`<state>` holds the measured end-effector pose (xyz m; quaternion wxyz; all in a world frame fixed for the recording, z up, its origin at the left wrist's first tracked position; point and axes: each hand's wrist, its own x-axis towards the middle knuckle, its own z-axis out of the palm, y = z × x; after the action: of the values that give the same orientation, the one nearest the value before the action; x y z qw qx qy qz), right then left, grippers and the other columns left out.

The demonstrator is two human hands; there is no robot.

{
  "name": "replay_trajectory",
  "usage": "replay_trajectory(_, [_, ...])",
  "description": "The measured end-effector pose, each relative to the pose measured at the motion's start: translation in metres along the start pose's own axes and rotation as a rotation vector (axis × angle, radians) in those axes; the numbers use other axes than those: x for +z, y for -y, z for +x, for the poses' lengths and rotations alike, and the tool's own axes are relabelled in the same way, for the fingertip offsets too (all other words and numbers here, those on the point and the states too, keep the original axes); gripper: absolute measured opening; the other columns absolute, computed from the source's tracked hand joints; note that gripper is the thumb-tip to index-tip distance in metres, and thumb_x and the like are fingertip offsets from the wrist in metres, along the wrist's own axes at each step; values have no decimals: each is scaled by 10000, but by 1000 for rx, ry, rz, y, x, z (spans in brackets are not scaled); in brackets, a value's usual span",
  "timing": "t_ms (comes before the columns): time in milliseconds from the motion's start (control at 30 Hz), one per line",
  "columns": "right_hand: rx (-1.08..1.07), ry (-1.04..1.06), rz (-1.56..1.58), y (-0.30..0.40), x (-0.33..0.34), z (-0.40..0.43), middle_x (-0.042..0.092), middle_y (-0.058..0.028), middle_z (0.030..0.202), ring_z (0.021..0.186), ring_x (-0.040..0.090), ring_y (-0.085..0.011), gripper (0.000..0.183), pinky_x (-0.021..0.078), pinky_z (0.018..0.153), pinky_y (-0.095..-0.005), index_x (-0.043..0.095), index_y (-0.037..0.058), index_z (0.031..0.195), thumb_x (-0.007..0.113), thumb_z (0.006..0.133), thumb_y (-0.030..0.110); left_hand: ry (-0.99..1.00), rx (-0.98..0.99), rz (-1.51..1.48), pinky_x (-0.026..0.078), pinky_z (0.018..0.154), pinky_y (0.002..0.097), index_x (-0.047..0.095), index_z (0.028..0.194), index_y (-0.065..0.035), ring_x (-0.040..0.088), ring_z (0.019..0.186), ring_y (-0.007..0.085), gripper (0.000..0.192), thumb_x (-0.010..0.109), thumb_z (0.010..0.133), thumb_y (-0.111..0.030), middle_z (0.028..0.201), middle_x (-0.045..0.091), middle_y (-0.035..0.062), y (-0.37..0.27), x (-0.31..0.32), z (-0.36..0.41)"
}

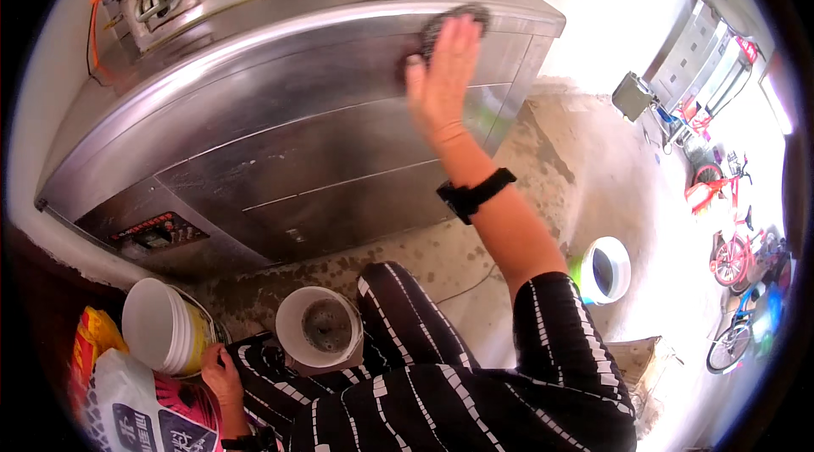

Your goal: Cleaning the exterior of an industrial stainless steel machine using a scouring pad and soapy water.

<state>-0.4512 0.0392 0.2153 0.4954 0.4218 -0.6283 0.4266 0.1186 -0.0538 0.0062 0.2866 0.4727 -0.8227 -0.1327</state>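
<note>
My right hand (445, 70) is stretched forward with its fingers nearly straight, pressing a dark wire scouring pad (474, 12) to the upper front edge of a stainless-steel machine (343, 147). Part of the pad is hidden under the palm. Down at the lower left, my left hand (222, 372) rests by my knee, close to a white and yellow plastic bucket (149, 325). Its fingers are curled, and I cannot tell whether anything is in them. Between my legs stands a white bucket (289, 325) with dark, foamy water (326, 325) in it.
A control panel (159, 232) is set low in the machine's left front. Packaged bags (137, 395) lie at lower left. Another bucket (623, 267) with dark liquid stands on the right, near a cardboard box (636, 356). Bicycles (731, 255) are parked farther right. The concrete floor (540, 153) has wet patches.
</note>
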Motion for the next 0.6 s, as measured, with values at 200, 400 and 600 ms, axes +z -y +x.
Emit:
replay_trajectory(200, [210,-114,-79,-51,-17,-2,104,-283,1517,1413,80,-428,700,63,1152,-484,139,-72,1448,453,914,253,22,31,19,465,765,419,623,926,20,592,834,371,147,527,853,-63,906,624,190,-7,3,2])
replay_trajectory(400, [352,-172,-66,-74,-23,4,107,-302,1505,1406,95,-428,651,70,1155,-469,138,-97,1434,391,941,246,54,12,9,465,772,419,620,946,41,593,831,384,165,530,868,-74,903,628,203,2,1,5])
replay_trajectory(600, [428,-187,-85,-94,-18,-58,94,-286,1515,1414,76,-413,644,52,1155,-457,131,-95,1436,383,948,242,119,-54,52,464,768,413,618,957,45,596,812,376,198,505,892,-105,906,629,210,-3,-6,6])
